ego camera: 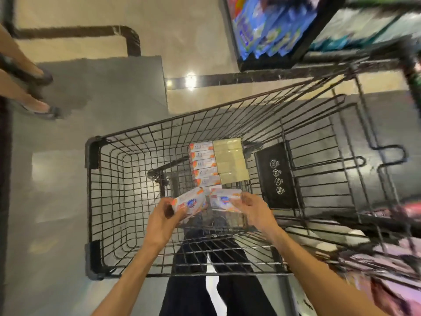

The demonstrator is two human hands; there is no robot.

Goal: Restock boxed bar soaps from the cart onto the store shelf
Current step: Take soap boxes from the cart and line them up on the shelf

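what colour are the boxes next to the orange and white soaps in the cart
Pale yellow boxes, plain, no print visible; seen in the head view.

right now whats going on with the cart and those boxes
A person is leaning over a black wire cart, pulling out boxed bar soaps. The left hand grips one white-and-orange soap box, and the right hand holds another. More orange-trimmed boxes sit in a row in the cart beside pale yellow packs. The shelf is ahead; nothing has gone onto it yet from these hands.
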